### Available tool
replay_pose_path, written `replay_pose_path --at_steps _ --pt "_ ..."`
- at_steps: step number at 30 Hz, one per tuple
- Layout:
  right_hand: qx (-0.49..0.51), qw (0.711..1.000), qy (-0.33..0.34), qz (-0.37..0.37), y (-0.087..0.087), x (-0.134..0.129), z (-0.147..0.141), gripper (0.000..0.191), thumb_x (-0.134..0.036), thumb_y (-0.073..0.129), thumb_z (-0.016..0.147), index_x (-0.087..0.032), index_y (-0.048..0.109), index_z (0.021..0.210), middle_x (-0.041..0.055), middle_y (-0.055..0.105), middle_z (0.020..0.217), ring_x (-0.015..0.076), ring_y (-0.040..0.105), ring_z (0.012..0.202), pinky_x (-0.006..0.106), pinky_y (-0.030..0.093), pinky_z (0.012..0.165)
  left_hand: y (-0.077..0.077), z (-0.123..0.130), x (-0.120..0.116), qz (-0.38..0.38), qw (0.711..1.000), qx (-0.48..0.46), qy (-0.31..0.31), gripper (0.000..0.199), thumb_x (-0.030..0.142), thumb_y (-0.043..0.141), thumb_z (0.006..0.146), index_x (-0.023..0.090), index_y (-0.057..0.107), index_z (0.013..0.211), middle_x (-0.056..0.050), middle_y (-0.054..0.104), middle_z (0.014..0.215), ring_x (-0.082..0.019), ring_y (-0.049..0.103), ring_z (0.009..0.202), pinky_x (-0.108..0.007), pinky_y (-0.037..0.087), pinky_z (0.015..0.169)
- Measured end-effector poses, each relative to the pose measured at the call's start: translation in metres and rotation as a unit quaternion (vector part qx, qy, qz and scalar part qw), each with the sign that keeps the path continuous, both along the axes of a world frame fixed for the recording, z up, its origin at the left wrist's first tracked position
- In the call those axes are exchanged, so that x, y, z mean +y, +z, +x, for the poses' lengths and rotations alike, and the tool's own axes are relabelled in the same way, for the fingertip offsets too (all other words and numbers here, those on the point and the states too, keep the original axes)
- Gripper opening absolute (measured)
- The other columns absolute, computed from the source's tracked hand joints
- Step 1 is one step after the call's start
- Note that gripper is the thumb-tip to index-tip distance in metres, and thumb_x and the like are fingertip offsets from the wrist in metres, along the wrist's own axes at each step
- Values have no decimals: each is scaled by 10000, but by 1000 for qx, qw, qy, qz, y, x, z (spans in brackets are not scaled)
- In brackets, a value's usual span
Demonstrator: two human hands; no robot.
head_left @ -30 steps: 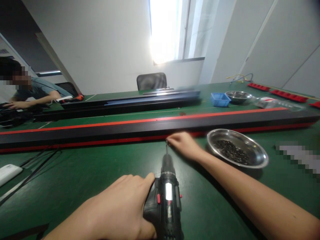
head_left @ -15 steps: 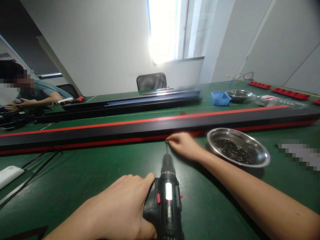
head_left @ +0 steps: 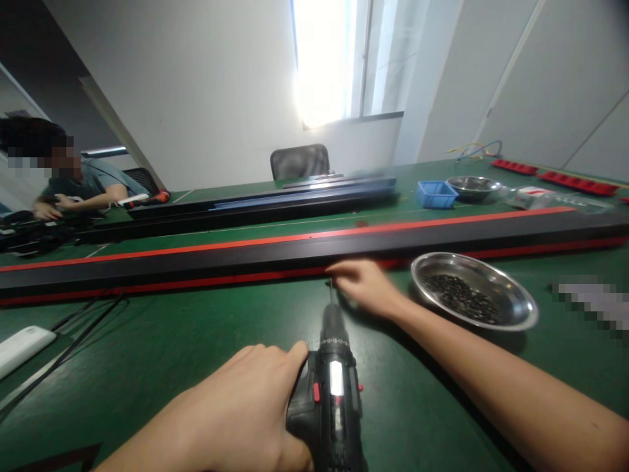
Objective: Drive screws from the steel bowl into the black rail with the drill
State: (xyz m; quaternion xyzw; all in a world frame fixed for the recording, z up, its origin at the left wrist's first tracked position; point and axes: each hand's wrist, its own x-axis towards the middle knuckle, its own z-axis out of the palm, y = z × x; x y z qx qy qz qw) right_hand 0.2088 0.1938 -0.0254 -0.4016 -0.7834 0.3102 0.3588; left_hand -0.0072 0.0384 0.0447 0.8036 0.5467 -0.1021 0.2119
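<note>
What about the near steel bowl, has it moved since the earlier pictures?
No: the near steel bowl keeps its place beside the long black bar; the whole view shifted slightly.

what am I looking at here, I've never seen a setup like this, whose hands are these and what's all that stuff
There's no robot: these are a person's bare hands, seen by a camera worn on that person's head, looking forward and down. The left hand holds a drill, pointing away. The right hand has its fingertips at the near red edge of a long black bar, close to the drill's tip; I can't tell whether they pinch anything. On the green table, a metal bowl of small dark pieces sits right of that hand, with a blue bin farther back. Another person sits at the far left.
</note>
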Motion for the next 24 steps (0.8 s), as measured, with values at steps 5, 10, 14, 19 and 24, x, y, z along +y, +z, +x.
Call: replay_pose_path --at_steps 5,10,14,19,24 --pt "13 998 0 -64 1 3 0 311 -152 601 853 -175 811 1081 93 794 1064 213 755 879 349 603 862 -2 -2 -1 10 1000 1 -11 352 488 699 657 282 519 877 -11 654 789 -242 596 640 -336 349 543" --pt "22 998 -41 -30 -1 3 -1 284 -156 608 853 -182 810 1050 88 797 1032 218 749 909 344 589 859 -4 -4 1 44 999 -20 -12 380 531 705 676 285 502 882 4 636 790 -235 580 644 -335 322 553" --pt "-3 998 -62 18 -1 -1 -3 241 -130 620 830 -182 805 976 75 800 986 216 737 906 341 554 884 -5 -3 6 60 998 -21 -6 406 584 690 692 283 490 876 8 627 792 -226 564 638 -337 299 552" --pt "-30 997 -57 49 1 -5 -5 180 -140 605 835 -166 780 869 69 787 877 192 708 788 306 517 783 -7 -5 9 79 997 -17 7 417 558 711 663 279 481 872 3 627 805 -234 580 677 -333 305 567" --pt "-54 995 -55 65 0 -7 -5 150 -161 590 844 -154 722 774 49 739 758 156 643 682 269 443 667 -10 -6 9 95 995 -15 9 435 579 720 654 279 481 860 -6 631 808 -246 595 697 -335 315 578"
